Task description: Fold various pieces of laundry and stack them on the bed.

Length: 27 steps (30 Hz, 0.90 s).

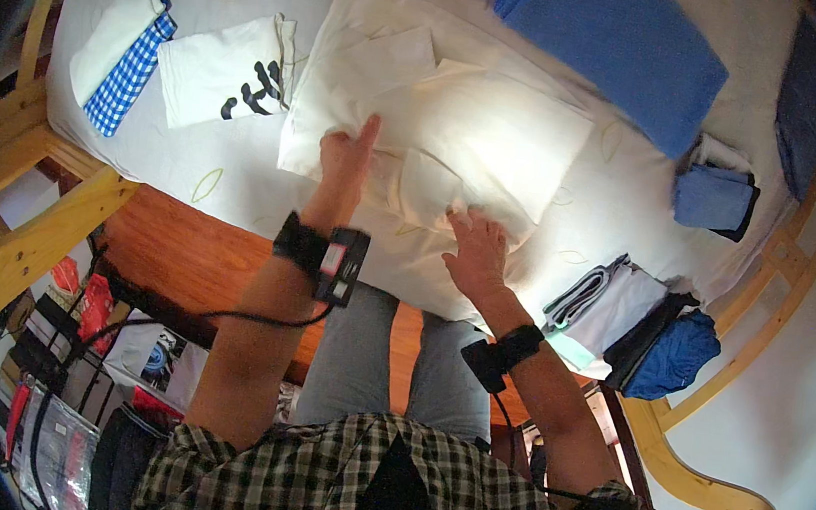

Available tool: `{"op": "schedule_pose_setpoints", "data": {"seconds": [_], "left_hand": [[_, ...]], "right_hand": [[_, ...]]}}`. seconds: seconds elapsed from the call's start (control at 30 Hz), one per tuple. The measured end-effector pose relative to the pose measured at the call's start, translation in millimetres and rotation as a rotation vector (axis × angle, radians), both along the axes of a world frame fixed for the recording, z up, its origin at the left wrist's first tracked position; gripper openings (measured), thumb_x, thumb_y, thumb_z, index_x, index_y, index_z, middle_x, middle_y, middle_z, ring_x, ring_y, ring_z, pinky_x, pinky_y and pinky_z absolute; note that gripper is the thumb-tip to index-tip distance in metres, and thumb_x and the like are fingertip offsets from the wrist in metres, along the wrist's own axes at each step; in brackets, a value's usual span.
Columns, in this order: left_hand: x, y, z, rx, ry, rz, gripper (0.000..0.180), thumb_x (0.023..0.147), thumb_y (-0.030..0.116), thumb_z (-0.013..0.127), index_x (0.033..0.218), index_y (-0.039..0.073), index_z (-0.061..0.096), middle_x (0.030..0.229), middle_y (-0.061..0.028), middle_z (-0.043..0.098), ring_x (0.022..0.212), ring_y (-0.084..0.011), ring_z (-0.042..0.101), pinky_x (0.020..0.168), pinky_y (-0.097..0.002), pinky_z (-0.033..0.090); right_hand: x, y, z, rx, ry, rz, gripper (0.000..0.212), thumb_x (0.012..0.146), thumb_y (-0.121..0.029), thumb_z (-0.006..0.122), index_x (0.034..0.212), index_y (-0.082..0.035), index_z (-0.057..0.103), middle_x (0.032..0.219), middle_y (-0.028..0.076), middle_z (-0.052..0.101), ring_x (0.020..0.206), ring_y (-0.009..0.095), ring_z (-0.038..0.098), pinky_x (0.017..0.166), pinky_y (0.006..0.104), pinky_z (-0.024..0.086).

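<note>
A white garment (518, 132), partly folded with loose layers and creases, lies before me on the bed. My left hand (344, 157) is at its near left part, thumb stretched along the fabric and the other fingers curled into the cloth, their tips hidden. On the near right edge rests my right hand (479, 253), fingers apart and pressing on the fabric. Left of the garment is a folded white T-shirt with black print (222, 73). Beyond that lies a white cloth with a blue checked piece (132, 72).
Blue folded fabric (617, 52) lies at the far right, near a small blue-grey folded bundle (714, 197). Several folded clothes (637, 321) sit at the right edge. Wooden bed rails (37, 243) flank both sides. A black cable (250, 316) trails from my left wrist.
</note>
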State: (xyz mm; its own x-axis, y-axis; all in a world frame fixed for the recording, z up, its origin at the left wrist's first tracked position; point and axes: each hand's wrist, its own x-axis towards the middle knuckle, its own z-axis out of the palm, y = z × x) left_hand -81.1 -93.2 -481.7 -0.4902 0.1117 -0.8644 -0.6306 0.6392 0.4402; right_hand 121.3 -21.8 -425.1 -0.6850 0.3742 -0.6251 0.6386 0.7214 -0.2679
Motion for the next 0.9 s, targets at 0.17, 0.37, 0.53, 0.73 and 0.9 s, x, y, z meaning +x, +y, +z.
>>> {"op": "schedule_pose_setpoints", "data": {"seconds": [0.17, 0.37, 0.53, 0.73, 0.9], "left_hand": [[-16.0, 44.3, -0.7, -0.156, 0.372, -0.029, 0.052, 0.058, 0.035, 0.066, 0.083, -0.008, 0.049, 0.078, -0.0169, 0.054, 0.072, -0.0233, 0.054, 0.062, -0.0319, 0.043], [-24.2, 49.8, 5.8, -0.161, 0.313, -0.214, 0.047, 0.057, 0.030, 0.067, 0.082, -0.006, 0.050, 0.077, -0.0141, 0.056, 0.073, -0.0222, 0.054, 0.063, -0.0307, 0.043], [-16.7, 67.1, 30.0, 0.305, 0.483, -0.182, 0.031, 0.065, 0.018, 0.064, 0.085, 0.000, 0.051, 0.074, -0.0108, 0.056, 0.071, -0.0198, 0.054, 0.061, -0.0292, 0.043], [-45.0, 49.6, 17.8, 0.127, 0.706, -0.071, 0.047, 0.065, 0.021, 0.065, 0.101, 0.000, 0.043, 0.090, -0.0150, 0.051, 0.078, -0.0244, 0.052, 0.067, -0.0315, 0.042], [23.5, 1.4, -3.7, -0.185, 0.781, -0.359, 0.061, 0.060, 0.031, 0.068, 0.098, -0.008, 0.041, 0.094, -0.0188, 0.044, 0.092, -0.0308, 0.042, 0.079, -0.0366, 0.035]], "right_hand": [[15.5, -2.5, -19.6, -0.046, 0.156, 0.028, 0.050, 0.058, -0.015, 0.064, 0.103, -0.011, 0.043, 0.104, 0.009, 0.042, 0.098, 0.027, 0.038, 0.085, 0.0399, 0.028], [8.5, -3.2, -28.9, 0.092, 0.104, 0.048, 0.035, 0.064, -0.013, 0.056, 0.098, -0.009, 0.045, 0.096, 0.008, 0.046, 0.093, 0.025, 0.042, 0.079, 0.0400, 0.032], [21.5, 4.5, -51.1, 0.156, 0.180, 0.021, 0.023, 0.074, -0.012, 0.043, 0.096, -0.008, 0.047, 0.093, 0.007, 0.050, 0.093, 0.023, 0.044, 0.077, 0.0390, 0.035], [0.7, 6.7, -30.8, -0.052, 0.347, 0.054, 0.030, 0.065, -0.011, 0.056, 0.094, -0.010, 0.048, 0.096, 0.009, 0.047, 0.093, 0.026, 0.044, 0.078, 0.0400, 0.034], [28.9, 37.8, -47.0, 0.266, 0.486, -0.500, 0.045, 0.072, -0.032, 0.056, 0.106, -0.005, 0.046, 0.107, 0.013, 0.045, 0.102, 0.027, 0.040, 0.086, 0.0418, 0.028]]}}
